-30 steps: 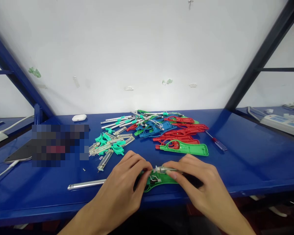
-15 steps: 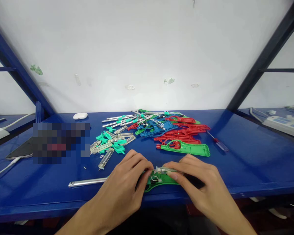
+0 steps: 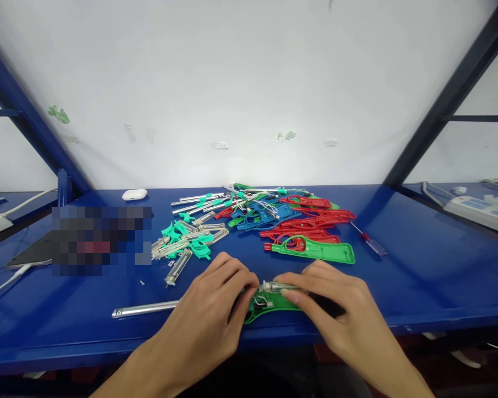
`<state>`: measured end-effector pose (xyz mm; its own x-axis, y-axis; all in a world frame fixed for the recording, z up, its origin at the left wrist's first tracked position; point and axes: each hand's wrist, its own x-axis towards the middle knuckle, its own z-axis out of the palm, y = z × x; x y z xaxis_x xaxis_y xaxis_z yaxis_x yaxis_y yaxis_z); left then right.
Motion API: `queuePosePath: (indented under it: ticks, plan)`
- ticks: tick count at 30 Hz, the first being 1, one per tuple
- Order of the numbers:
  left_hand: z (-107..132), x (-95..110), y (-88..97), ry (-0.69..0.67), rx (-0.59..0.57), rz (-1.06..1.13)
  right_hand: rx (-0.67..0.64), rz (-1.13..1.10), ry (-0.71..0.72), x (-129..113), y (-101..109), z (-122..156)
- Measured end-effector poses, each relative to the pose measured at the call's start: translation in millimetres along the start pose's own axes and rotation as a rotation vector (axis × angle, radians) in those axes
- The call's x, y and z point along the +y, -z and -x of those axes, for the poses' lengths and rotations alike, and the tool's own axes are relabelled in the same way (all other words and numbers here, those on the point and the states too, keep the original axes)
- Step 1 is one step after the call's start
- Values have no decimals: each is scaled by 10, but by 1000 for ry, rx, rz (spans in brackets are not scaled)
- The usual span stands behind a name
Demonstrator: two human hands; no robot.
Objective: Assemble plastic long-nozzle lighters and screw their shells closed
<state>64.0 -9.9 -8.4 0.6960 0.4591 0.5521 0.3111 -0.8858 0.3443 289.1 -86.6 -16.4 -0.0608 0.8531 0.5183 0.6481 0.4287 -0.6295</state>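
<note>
My left hand (image 3: 216,301) is closed over the front of a green lighter casing half (image 3: 280,301) at the table's near edge. Its thumb and index fingertips meet beside the nozzle end of a clear lighter fuel tank; what lies between those tips is hidden. A silver lighter tube (image 3: 145,309) sticks out leftward from under this hand. Pinched in my right hand (image 3: 332,296), the fuel tank (image 3: 276,286) is held lengthwise just above the casing. White wires (image 3: 260,301) and a small dark part show inside the casing, between the hands.
Beyond my hands lie fuel tanks with teal triggers (image 3: 188,240), silver tubes with wires (image 3: 199,204), blue (image 3: 268,214) and red casing halves (image 3: 315,223), and another green half (image 3: 323,250). A screwdriver (image 3: 373,245) lies right; a white case (image 3: 135,194) and phone (image 3: 31,251) left.
The view has shifted very slightly. Both hands keep the same grip, and the fuel tank stays above the casing.
</note>
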Motion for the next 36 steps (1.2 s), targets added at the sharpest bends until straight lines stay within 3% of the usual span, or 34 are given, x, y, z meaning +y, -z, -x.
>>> queuePosePath:
  ticks: [36]
  plan:
    - [-2, 0, -31, -19, 80, -39, 52, 34, -36, -5, -17, 12]
